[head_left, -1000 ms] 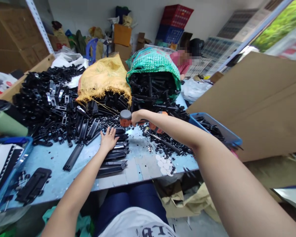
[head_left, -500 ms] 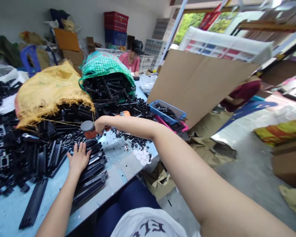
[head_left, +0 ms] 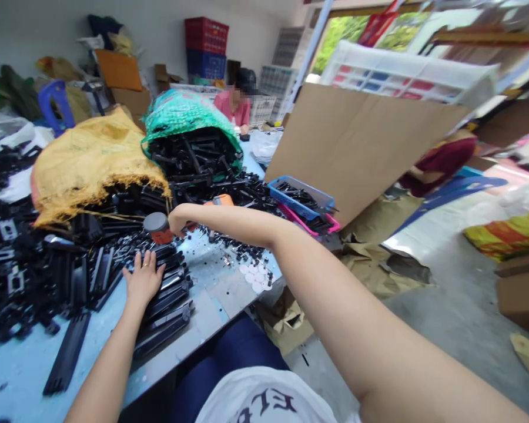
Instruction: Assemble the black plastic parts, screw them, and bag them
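Left hand (head_left: pixel 144 281) — palm down, fingers spread, a ring on one finger — resting on a row of black plastic channels (head_left: pixel 165 320) laid side by side on a pale blue tabletop (head_left: pixel 205 267). Right hand (head_left: pixel 177 220), beyond and right of the left: curled about the handle of an orange-and-grey power tool (head_left: pixel 156 224), its round grey end just left of the knuckles; fingertips hidden. One loose black channel (head_left: pixel 68 352), left of the left forearm. Yellow woven sack (head_left: pixel 97 158), beyond the left hand, mouth towards it; green woven sack (head_left: pixel 189 111), beyond the right hand, full of black parts. Right of the right hand: small black fittings (head_left: pixel 247 249), white discs (head_left: pixel 255 277) nearer the body, blue plastic basket (head_left: pixel 297 207) farther out.
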Available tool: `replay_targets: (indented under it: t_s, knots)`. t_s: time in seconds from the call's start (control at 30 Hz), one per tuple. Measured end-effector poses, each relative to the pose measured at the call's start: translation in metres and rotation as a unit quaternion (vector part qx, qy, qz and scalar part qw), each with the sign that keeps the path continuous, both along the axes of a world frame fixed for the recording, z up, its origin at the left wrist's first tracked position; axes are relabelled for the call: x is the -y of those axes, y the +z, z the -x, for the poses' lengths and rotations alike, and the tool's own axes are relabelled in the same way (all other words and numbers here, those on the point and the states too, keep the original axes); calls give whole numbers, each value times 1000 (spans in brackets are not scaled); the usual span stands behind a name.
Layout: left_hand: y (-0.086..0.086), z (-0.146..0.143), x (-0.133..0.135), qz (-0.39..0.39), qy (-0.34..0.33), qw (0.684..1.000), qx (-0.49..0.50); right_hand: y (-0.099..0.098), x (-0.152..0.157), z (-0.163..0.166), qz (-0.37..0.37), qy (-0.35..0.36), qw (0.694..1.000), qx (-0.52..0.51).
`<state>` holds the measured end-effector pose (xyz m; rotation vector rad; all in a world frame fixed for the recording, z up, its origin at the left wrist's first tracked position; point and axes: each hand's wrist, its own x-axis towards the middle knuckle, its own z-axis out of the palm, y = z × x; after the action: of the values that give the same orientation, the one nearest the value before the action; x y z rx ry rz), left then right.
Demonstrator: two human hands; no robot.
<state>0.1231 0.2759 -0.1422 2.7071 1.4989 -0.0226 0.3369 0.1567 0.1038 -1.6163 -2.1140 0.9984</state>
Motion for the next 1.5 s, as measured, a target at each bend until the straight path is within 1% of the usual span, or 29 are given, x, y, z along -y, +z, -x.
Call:
replay_targets:
  t_s: [0.13,0.2,0.27,0.33,0.43,0.53,0.63,0.77,1.0,1.1,1.3,1.4,1.5]
  knots:
    - [0,5,5,-25,-15,1000,2,-24,-18,-15,28,-34,998,51]
    - [0,6,6,-31,-13,999,10,-38,-37,-24,59,-39,993,92]
    - [0,7,6,-32,-11,999,18,-51,-64,-28,94,-38,985,140]
    - [0,8,6,-25,-9,999,24,-63,-93,-23,134,-37,970,198]
    - [0,8,5,-19,-7,999,35,-75,-132,-3,176,-28,942,284]
    - [-2,9,5,-15,-8,999,43,-82,-154,14,182,-11,931,317]
    - [-3,9,4,-13,-7,999,45,-87,-160,20,184,7,924,336]
    - [-5,10,4,-17,-7,999,50,-95,-162,17,201,21,916,348]
    - [-4,11,4,-13,-8,998,54,-107,-161,10,169,21,931,324]
    - [-3,11,4,-6,-9,999,53,-106,-161,10,174,26,930,323]
    - [-2,11,5,-7,-7,999,47,-101,-166,20,194,30,915,351]
    - [-2,12,5,-5,-10,999,51,-99,-167,24,186,38,913,362]
    - [-3,12,5,-9,-8,998,54,-97,-166,23,170,31,914,366]
